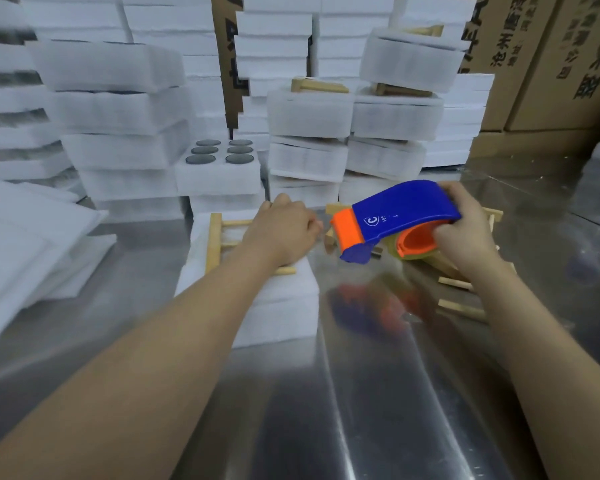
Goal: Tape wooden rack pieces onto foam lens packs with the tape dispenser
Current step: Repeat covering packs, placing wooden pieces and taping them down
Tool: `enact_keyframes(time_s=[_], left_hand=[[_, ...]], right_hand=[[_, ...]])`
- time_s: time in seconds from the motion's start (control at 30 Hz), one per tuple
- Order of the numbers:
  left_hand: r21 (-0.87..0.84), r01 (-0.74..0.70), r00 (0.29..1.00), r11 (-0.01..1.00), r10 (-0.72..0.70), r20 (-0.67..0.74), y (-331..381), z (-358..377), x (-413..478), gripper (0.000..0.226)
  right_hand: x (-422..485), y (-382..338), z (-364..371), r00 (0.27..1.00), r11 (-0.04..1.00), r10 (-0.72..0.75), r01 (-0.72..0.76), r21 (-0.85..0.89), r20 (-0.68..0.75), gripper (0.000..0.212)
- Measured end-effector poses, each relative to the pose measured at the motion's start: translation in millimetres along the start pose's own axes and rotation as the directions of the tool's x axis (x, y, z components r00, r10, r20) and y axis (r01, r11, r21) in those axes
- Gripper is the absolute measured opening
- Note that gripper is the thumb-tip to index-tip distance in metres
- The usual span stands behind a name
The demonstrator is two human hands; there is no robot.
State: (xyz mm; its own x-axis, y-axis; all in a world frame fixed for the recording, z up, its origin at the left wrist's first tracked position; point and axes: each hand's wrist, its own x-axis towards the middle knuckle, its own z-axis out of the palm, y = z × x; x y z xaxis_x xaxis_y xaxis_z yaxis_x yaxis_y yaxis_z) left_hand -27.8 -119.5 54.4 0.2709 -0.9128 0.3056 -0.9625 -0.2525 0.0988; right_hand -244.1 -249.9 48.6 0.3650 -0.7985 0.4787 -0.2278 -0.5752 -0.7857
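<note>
Right hand (465, 233) is gripping the dispenser (402, 209) at its rear, fingers curling round the orange hub and tape roll (417, 241). The dispenser is hanging above the table (361, 410), nose pointing left and down, just right of the pack (281, 306). Left hand (281, 230) is resting on the rack (215, 237) lying on top of that pack, fingers curling down at the far right edge; whether they are gripping anything, cannot tell. The pack is sitting on the table, centre-left. More rack pieces (461, 306) are lying under and beside the right hand. Behind, taped packs are standing in stacks (309, 112), one open tray (219, 178) is showing six dark lenses (219, 150), foam sheets (32, 244) are lying at left, and cartons (551, 64) are standing at right.
</note>
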Motion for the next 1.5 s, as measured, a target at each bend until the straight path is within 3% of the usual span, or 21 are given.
enact_keyframes(time_s=[0.2, 0.37, 1.0, 1.17, 1.5], left_hand=[[-0.126, -0.019, 0.994, 0.992, 0.006, -0.105, -3, 1, 0, 0.020], [-0.087, -0.038, 0.988, 0.995, 0.024, -0.154, 0, -1, -2, 0.022], [-0.204, -0.007, 0.980, 0.979, -0.033, -0.195, -2, -3, -8, 0.016], [-0.365, 0.000, 0.982, 0.931, -0.068, -0.174, -2, -3, -9, 0.012], [-0.482, -0.016, 0.977, 0.876, -0.090, -0.195, 0, -3, -10, 0.009]], right_hand=[[1, -10, 3, 0.994, 0.980, -0.109, 0.109, -0.164, 0.005, 0.054], [0, -22, 12, 0.977, 0.930, -0.211, 0.203, -0.305, 0.008, 0.055], [-13, -41, 22, 0.938, 0.888, -0.311, 0.228, -0.398, -0.156, 0.064], [-18, -48, 26, 0.920, 0.859, -0.345, 0.229, -0.457, -0.186, 0.069], [-20, -44, 31, 0.921, 0.892, -0.296, 0.172, -0.418, -0.253, 0.065]])
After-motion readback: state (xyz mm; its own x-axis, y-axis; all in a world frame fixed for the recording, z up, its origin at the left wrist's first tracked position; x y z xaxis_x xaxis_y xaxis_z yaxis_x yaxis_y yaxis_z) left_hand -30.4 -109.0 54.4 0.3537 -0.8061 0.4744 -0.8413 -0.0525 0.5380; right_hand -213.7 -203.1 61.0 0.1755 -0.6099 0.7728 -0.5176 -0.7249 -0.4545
